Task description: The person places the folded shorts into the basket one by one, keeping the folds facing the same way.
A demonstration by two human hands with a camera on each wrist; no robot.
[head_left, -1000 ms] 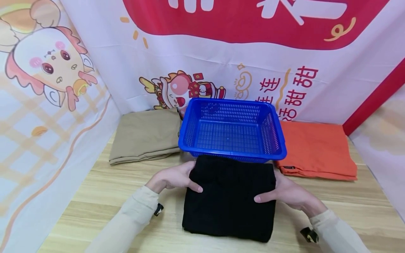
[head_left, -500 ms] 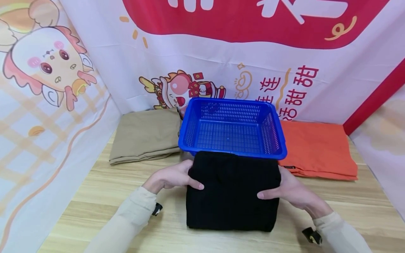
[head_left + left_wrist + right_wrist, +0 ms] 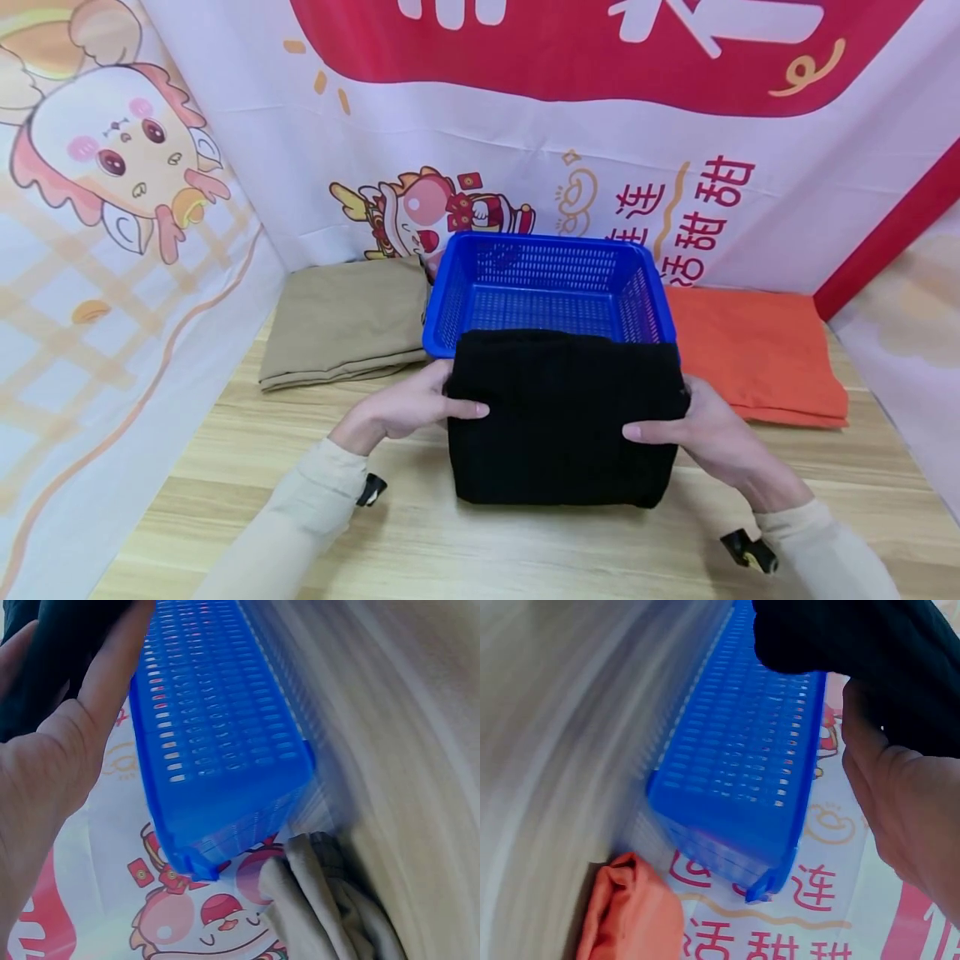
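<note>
A folded black garment is raised off the table in front of the basket, its far edge overlapping the basket's near rim in the head view. My left hand grips its left side, thumb on top and fingers underneath. On the opposite side my right hand holds it the same way. The blue plastic basket has perforated walls, and nothing lies on the part of its floor that shows. Both wrist views show the basket's outer wall below the level of the garment.
A folded khaki garment lies left of the basket, and a folded orange garment lies to its right. Behind them hangs a printed white and red cloth. Everything rests on a wood-grain table.
Both hands have lifted the black garment and carried it forward to the basket's near rim. The basket and the other two garments have stayed in place.
</note>
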